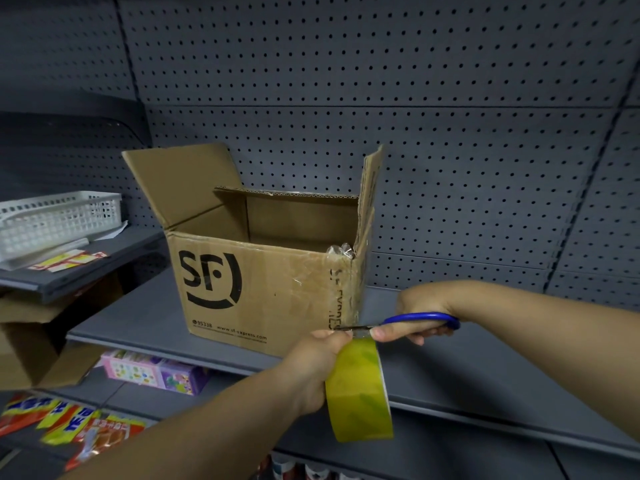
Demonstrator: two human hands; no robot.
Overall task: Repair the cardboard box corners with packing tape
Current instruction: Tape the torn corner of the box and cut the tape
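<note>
An open cardboard box [249, 271] printed with a black logo stands on a grey shelf [485, 368], flaps up. Its front right corner carries clear tape, crumpled at the top rim. My left hand [313, 368] grips a roll of yellowish packing tape [360, 389] just below that corner. My right hand [420, 311] holds blue-handled scissors [420, 320], their blades pointing left and meeting the tape strip right above the roll, at the box's lower corner.
A white plastic basket [52, 220] and paper labels sit on a higher shelf at the left. Below the shelf lie colourful packets [69, 424] and a pink box [152, 372]. A pegboard wall [450, 98] stands behind. Brown cardboard sits at far left.
</note>
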